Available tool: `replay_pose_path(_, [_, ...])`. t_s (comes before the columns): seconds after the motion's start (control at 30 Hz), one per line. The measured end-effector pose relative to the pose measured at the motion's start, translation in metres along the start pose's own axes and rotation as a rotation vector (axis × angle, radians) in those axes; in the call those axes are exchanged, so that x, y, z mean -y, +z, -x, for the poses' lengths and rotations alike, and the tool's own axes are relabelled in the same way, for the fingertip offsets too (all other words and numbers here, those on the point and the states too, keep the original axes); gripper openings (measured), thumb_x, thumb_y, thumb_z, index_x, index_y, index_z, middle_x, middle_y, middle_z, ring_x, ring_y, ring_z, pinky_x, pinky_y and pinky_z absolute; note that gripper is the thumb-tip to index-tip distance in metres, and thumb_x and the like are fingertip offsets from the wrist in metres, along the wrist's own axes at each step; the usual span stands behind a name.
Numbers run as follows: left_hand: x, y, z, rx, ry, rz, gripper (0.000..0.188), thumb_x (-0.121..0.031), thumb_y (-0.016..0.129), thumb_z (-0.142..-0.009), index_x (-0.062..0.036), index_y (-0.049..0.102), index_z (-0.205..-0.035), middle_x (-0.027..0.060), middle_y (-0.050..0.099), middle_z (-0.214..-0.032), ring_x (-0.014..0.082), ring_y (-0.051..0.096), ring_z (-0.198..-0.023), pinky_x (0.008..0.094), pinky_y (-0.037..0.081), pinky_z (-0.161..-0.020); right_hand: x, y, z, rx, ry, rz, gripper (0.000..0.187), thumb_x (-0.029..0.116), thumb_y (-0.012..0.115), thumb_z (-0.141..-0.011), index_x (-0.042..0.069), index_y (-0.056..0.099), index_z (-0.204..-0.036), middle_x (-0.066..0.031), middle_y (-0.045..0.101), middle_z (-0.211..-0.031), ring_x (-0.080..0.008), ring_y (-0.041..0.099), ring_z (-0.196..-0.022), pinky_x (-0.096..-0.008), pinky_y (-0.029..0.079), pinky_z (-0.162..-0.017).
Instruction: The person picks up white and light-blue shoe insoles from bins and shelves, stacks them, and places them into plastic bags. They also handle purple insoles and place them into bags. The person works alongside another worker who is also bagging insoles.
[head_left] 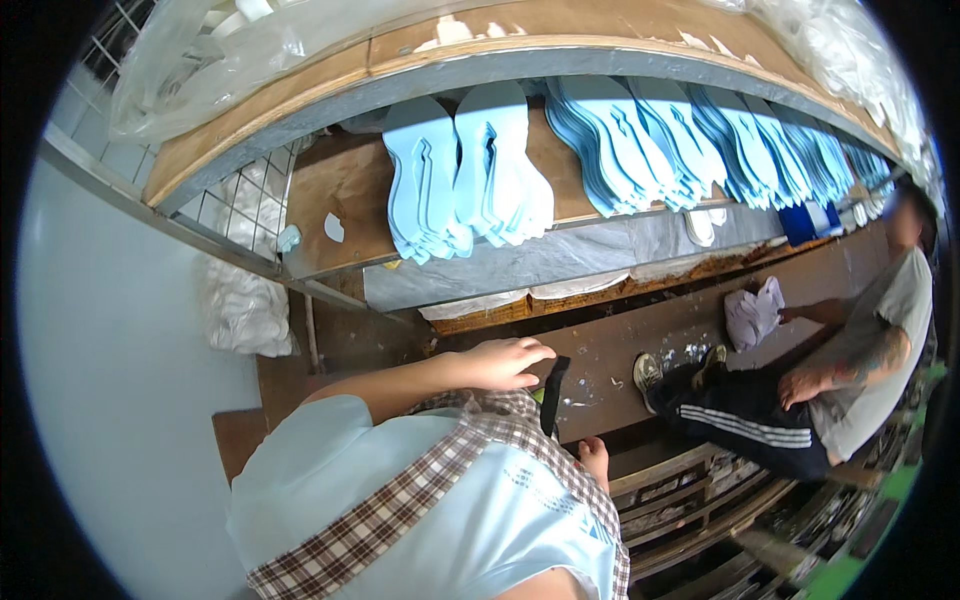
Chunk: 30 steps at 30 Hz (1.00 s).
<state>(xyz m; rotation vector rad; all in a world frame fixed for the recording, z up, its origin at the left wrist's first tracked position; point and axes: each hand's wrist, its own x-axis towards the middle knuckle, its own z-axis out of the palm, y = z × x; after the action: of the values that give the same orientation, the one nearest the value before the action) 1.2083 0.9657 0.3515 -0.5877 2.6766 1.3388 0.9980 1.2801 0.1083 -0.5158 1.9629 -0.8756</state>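
Note:
My left hand [500, 362] is held out in front of my checked apron [400, 508], fingers stretched and slightly apart, holding nothing. Just beyond its fingertips is a dark strap-like thing [553, 395] with a bit of green beside it; I cannot make out its kind. Lower down, my right hand [594, 460] shows only in part past the apron's edge, its fingers mostly hidden. Ahead, light blue sole-shaped foam pieces [505, 165] lie stacked on a wooden shelf [335, 190], apart from both hands. More blue stacks [610, 140] continue to the right.
To the right a seated person [865, 335] in dark striped trousers has a pale plastic bag [754, 315] by one hand. An upper shelf [500, 50] carries clear plastic bags [215, 75]. At left stand a wire grid [240, 195] and a pale wall [110, 400]. Slatted wood [690, 490] lies at lower right.

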Motion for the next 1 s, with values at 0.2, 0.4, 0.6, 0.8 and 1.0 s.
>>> replay_pose_path(0.2, [-0.033,-0.006,-0.025,-0.239,-0.029,-0.044,0.044,-0.025,0.058,-0.087,-0.0065,0.046,-0.125,0.0137,0.048,-0.123,0.0285,0.053,-0.108,0.0364,0.047,-0.086,-0.041,-0.109,-0.059,-0.050,0.196,0.497,0.033,0.021,0.063,-0.080,-0.002,0.058,-0.103,-0.0206,0.064,-0.094,-0.0332,0.061,-0.090,-0.0401,0.048,-0.079])
replay_pose_path(0.4, [-0.057,0.020,-0.030,-0.186,-0.120,-0.043,0.046,-0.015,0.062,-0.082,-0.0041,0.046,-0.124,0.0178,0.052,-0.114,0.0291,0.056,-0.097,0.0388,0.045,-0.085,-0.028,-0.102,-0.029,-0.129,0.383,0.319,0.035,0.026,0.057,-0.078,0.004,0.060,-0.105,-0.0200,0.061,-0.105,-0.0334,0.058,-0.100,-0.0416,0.046,-0.083])
replay_pose_path(0.6, [-0.089,0.080,-0.063,0.282,0.061,-0.092,0.054,-0.015,0.063,-0.080,-0.0038,0.041,-0.128,0.0177,0.045,-0.125,0.0320,0.052,-0.107,0.0410,0.043,-0.088,-0.035,-0.062,0.087,-0.142,0.353,0.145,0.031,0.024,0.052,-0.079,0.004,0.060,-0.101,-0.0192,0.062,-0.102,-0.0347,0.058,-0.097,-0.0415,0.047,-0.083])
replay_pose_path(0.8, [-0.080,0.078,-0.091,0.339,0.222,-0.161,0.051,-0.015,0.064,-0.078,-0.0022,0.045,-0.124,0.0210,0.047,-0.122,0.0394,0.047,-0.110,0.0436,0.041,-0.091,-0.078,0.013,0.166,-0.044,0.607,0.090,0.034,0.030,0.053,-0.080,0.004,0.063,-0.100,-0.0187,0.062,-0.104,-0.0336,0.058,-0.099,-0.0415,0.046,-0.085])
replay_pose_path(1.0, [-0.065,0.082,-0.087,0.405,0.231,-0.254,0.054,-0.015,0.066,-0.076,-0.0030,0.045,-0.124,0.0199,0.048,-0.122,0.0386,0.049,-0.108,0.0438,0.042,-0.089,-0.107,0.031,0.199,-0.020,0.749,0.094,0.033,0.025,0.054,-0.080,0.006,0.060,-0.106,-0.0178,0.062,-0.107,-0.0329,0.057,-0.102,-0.0407,0.046,-0.085])
